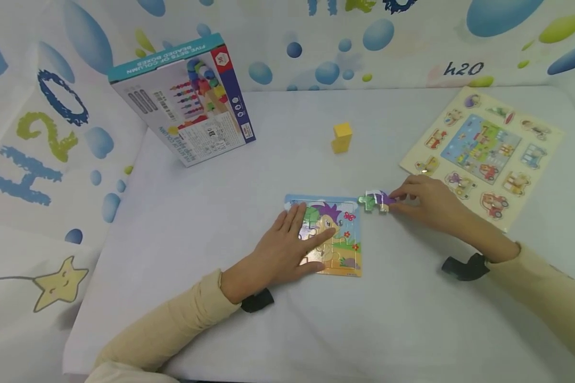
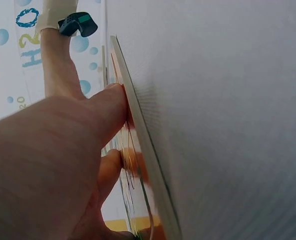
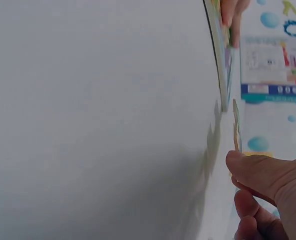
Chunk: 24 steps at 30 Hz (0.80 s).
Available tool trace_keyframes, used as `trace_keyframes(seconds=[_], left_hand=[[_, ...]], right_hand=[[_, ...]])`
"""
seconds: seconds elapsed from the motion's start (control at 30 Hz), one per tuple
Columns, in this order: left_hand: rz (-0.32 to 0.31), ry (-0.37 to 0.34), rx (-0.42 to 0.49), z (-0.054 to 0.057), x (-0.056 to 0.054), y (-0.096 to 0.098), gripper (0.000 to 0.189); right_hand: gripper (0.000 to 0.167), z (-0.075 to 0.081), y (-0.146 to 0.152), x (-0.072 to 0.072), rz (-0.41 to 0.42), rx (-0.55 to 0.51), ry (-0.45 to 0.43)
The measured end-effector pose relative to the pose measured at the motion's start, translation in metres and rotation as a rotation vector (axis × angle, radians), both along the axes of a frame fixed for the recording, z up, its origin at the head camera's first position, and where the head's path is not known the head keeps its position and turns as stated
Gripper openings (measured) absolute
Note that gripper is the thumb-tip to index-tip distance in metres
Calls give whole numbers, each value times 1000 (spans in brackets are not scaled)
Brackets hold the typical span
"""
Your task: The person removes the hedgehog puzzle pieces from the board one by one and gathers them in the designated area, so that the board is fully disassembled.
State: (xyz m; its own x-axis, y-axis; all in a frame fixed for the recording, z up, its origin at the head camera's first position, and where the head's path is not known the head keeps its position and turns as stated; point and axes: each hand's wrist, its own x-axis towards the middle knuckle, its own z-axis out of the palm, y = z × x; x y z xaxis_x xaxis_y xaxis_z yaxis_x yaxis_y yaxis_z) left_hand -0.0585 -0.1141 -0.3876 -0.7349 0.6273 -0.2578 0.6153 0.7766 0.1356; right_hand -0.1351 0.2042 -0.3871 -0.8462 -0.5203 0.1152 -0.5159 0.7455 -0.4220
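Head view shows me the carton [image 1: 182,106], contents hidden, then the puzzle tray [image 1: 358,229] with pieces inside. The left hand [image 1: 285,247] lies across it, index finger spread from the others; the right hand [image 1: 424,199] pinches a puzzle chunk [image 1: 376,200] beside the tray's far right corner. I'd brace lightly, keeping the chunk level.

Counted two hands, left [image 1: 280,250] and right [image 1: 431,205], two sleeves [image 1: 172,319], one counter [image 1: 211,223], one box [image 1: 187,106], one jigsaw [image 1: 358,242], one picture board [image 1: 481,149]. Loose jigsaw bit [image 1: 376,201]: one clump, piece count unclear. Yellow block stack [image 1: 342,139]: one.
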Motion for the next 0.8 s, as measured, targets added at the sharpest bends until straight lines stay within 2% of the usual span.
trace_keyframes(seconds=[0.17,0.4,0.6,0.8], left_hand=[[6,-3,-6,0,0,0,64],[11,-10,-7,-2,0,0,65],[15,-12,19,-1,1,-1,65],[8,3,31,-1,1,0,64]], right_hand=[[15,-3,29,4,-26,16,36],[17,-4,51,9,-116,68,-64],[20,-4,54,10,-81,54,-60],[19,-7,55,10,-87,50,-74]])
